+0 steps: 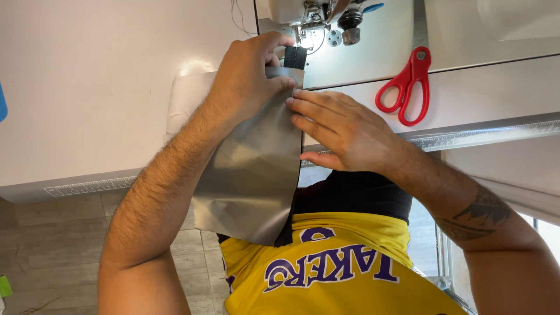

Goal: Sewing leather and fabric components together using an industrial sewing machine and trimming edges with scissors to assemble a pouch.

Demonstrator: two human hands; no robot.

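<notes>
A white table (87, 105) fills most of the view, with a ruler strip (484, 135) running along its near edge. A sewing machine (309, 14) stands at the far side, only its lower head and needle area in view, with small round metal parts (344, 32) just beside it. Red scissors (408, 87) lie closed on the table to the right, well apart from the hands.

A grey cloth (251, 175) lies from the needle area back over the table edge and hangs down toward the person's lap, over a yellow shirt (338, 268). A black strip (296, 56) lies along the cloth's right edge and runs up under the machine; its lower end shows below the cloth's hem. A pale sheet (186, 93) lies flat on the table, partly under the cloth and the left hand.

The left hand (251, 76) comes in from the lower left, forearm laid across the cloth and hiding much of its left side. Its fingers are curled, thumb and fingertips pinching the top of the cloth and the strip just before the needle.

The right hand (344, 125) comes in from the lower right, a tattoo on the forearm. It is open and flat, fingers stretched leftward, fingertips (294, 105) pressing on the cloth's right edge, just below the left hand and touching it.
</notes>
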